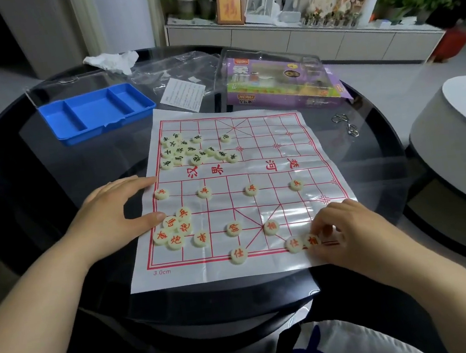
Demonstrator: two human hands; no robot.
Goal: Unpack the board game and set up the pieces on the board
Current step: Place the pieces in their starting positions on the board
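Four red soldiers (204,192) stand in a row across the near half of the board (270,154), a thin printed sheet lying flat on the round dark desk (20,173). Six more red pieces crowd together as a red heap (174,230) at the board's near left corner, and a few others sit singly on the near rows. The black-lettered pieces (190,150) lie bunched in a jumble on the far left part of the sheet.

The right hand (350,229) is at the board's near right edge. Its fingers (324,223) are curled down, pinching a red piece (312,240) that touches another on the bottom line. The left hand (110,217) lies flat across the board's left edge with its fingers spread and its thumb tip against the red heap, holding nothing.

Beyond the board a blue tray (94,111) with three compartments sits at far left. A leaflet (183,94) and a clear plastic bag (177,65) lie beside it, and the purple game box (282,82) is at far right. A crumpled tissue (112,60) rests at the desk's far edge, and a metal ring puzzle (346,125) lies just right of the board. A grey stool (459,163) stands beside the desk.
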